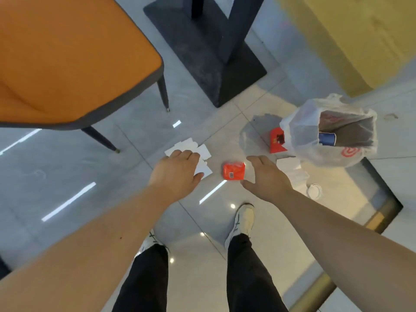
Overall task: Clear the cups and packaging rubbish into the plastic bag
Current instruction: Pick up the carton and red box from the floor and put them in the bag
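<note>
A white plastic bag [301,129] stands open on the floor at the right, with a blue cup [326,139] inside it. A red carton [277,140] lies just left of the bag. Between my hands lies an orange packet [234,170] on the tiles. My left hand [177,174] hovers with spread fingers over flattened white cardboard [204,152]. My right hand [263,176] is open, just right of the orange packet. White paper [290,165] and a white cup lid [314,191] lie below the bag.
An orange chair [67,64] stands at the upper left, its dark legs reaching the floor. A dark table base [202,52] sits at the top centre. A yellow wall [360,30] is at the upper right. My shoes [244,219] are below the litter.
</note>
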